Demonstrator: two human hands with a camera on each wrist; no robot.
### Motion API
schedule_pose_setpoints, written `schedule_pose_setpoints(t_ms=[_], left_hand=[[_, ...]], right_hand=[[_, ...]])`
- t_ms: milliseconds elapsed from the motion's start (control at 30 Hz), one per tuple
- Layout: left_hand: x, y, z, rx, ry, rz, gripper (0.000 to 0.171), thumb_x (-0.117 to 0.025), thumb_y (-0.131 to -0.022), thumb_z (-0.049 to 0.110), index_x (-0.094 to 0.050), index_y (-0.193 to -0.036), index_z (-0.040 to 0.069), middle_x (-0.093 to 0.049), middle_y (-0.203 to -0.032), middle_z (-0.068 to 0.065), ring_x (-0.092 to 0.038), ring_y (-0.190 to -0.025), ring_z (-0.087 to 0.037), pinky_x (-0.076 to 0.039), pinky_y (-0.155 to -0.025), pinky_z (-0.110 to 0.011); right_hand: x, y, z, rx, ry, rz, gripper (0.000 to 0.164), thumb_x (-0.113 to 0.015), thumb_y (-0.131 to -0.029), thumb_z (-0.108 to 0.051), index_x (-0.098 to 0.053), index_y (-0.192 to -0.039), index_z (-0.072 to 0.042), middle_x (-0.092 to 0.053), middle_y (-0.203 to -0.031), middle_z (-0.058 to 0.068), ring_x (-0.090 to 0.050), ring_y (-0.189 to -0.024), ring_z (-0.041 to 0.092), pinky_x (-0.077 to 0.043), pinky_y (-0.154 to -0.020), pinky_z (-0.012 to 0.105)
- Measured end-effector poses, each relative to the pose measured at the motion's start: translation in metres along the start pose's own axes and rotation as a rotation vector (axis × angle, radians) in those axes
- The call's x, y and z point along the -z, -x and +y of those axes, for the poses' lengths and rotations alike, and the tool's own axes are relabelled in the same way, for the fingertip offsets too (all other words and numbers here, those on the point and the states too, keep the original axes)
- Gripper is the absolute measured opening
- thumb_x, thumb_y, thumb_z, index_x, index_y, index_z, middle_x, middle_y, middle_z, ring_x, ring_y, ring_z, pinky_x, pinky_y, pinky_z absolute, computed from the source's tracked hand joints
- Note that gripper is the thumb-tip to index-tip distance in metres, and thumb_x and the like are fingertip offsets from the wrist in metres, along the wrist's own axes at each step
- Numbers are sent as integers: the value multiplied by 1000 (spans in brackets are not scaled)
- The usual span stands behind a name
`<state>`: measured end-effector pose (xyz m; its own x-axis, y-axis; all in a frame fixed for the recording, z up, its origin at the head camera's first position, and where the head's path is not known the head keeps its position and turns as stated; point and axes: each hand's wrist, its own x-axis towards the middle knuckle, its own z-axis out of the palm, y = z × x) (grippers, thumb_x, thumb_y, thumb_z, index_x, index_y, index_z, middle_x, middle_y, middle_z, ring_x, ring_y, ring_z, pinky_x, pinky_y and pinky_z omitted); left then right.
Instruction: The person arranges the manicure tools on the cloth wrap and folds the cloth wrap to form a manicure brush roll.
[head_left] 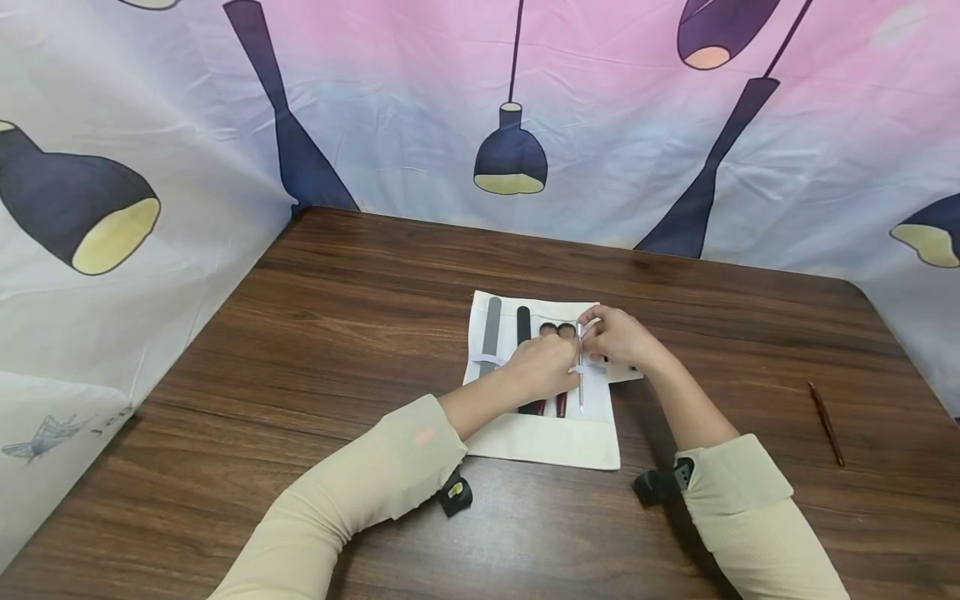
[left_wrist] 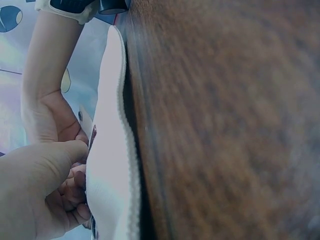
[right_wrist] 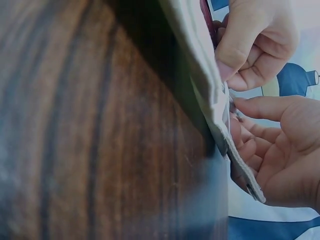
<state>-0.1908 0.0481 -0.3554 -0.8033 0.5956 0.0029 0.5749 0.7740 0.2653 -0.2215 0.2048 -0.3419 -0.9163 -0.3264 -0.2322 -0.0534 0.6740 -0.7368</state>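
A white cloth tool pouch (head_left: pixel 547 442) lies spread on the table. Under its elastic bands sit a grey flat file (head_left: pixel 492 325), a black flat strip (head_left: pixel 523 323) and scissors (head_left: pixel 548 330) with two round loops at the top. Across the pouch reaches my left hand (head_left: pixel 542 367), its fingers curled and its thumb tip at the elastic band (head_left: pixel 588 369), which it pinches. My right hand (head_left: pixel 621 335) pinches the upper end of a thin silver rod (head_left: pixel 581 392), which runs down through that band. The left hand covers the middle of the scissors.
A slim reddish-brown pen-like tool (head_left: pixel 827 425) lies alone on the wooden table (head_left: pixel 337 333) at the right. Beyond the right edge of the pouch a small flap (head_left: pixel 624 372) sticks out beneath the right hand. Printed fabric (head_left: pixel 420 100) hangs behind the table.
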Motion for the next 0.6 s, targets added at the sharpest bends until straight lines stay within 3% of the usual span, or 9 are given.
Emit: schedule_pose_setpoints(t_ms=[233,467,600], left_hand=[[0,0,-1,-12,-6,2,15,-64,-83,21,-56,-75,11,-44,-57,4,-43,-52,-9,-33,-42,-21],[1,1,-2,-18,-6,10,12,-63,-84,21,-59,-76,12,-45,-57,5,-44,-53,-9,-34,-43,-22],[0,0,-2,-17,-9,12,16,-62,-84,21,-56,-72,13,-44,-56,5,-43,-51,-9,-33,-42,-21]], right_hand=[[-3,0,-3,-3,150,-13,36,-58,-79,2,-52,-115,6,-61,-89,14,-52,-65,16,-40,-54,26],[-3,-1,-5,-22,170,-14,37,-60,-79,3,-51,-115,6,-60,-90,15,-55,-68,18,-42,-56,26],[4,4,-4,-8,189,27,36,-60,-82,-3,-50,-117,4,-60,-91,15,-56,-68,19,-44,-57,28]])
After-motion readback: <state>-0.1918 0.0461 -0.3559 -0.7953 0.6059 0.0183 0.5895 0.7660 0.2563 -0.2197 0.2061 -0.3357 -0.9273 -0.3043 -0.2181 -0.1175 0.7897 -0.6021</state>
